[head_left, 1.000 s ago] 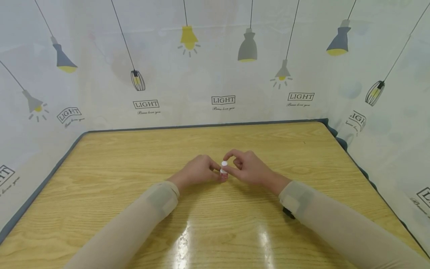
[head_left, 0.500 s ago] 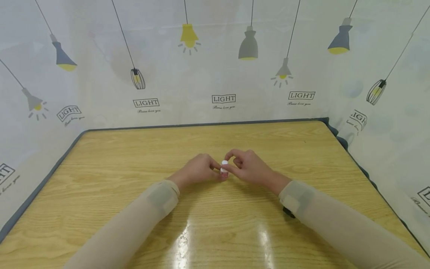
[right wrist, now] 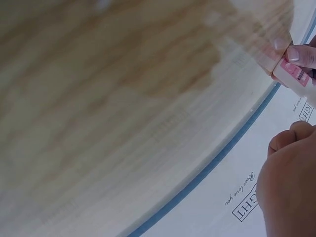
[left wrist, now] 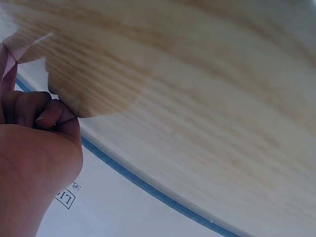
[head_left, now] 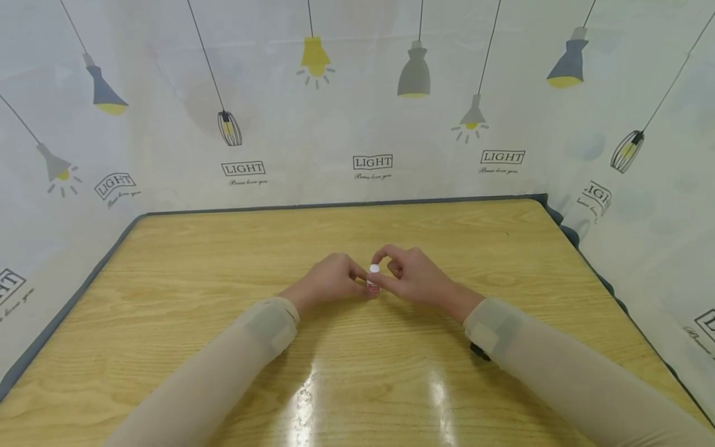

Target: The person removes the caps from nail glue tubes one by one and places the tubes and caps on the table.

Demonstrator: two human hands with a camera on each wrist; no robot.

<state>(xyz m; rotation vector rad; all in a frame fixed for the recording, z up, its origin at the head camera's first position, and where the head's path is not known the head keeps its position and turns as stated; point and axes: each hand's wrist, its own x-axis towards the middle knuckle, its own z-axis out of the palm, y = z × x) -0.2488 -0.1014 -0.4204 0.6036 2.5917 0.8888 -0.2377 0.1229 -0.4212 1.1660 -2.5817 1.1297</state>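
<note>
A small white bottle (head_left: 373, 288) with a pink-red label stands upright on the wooden table between my two hands. My left hand (head_left: 334, 278) pinches its lower body from the left. From the right, my right hand (head_left: 419, 277) has its thumb against the neck and its index finger arched to the white cap (head_left: 374, 269). In the right wrist view, the bottle (right wrist: 295, 73) shows at the right edge, with left-hand fingertips (right wrist: 300, 55) on its label. Curled fingers of the left hand (left wrist: 42, 143) appear in the left wrist view, with the bottle mostly out of sight there.
The glossy wooden table (head_left: 223, 248) has a dark blue edge. Behind it and at both sides hangs a white cloth (head_left: 313, 124) printed with lamps. A small black object (head_left: 479, 352) shows under the right sleeve's cuff (head_left: 491, 329).
Both hands keep their hold on the bottle with hardly any movement. The whole head view has shifted slightly, with the backdrop and table edge sitting a little higher.
</note>
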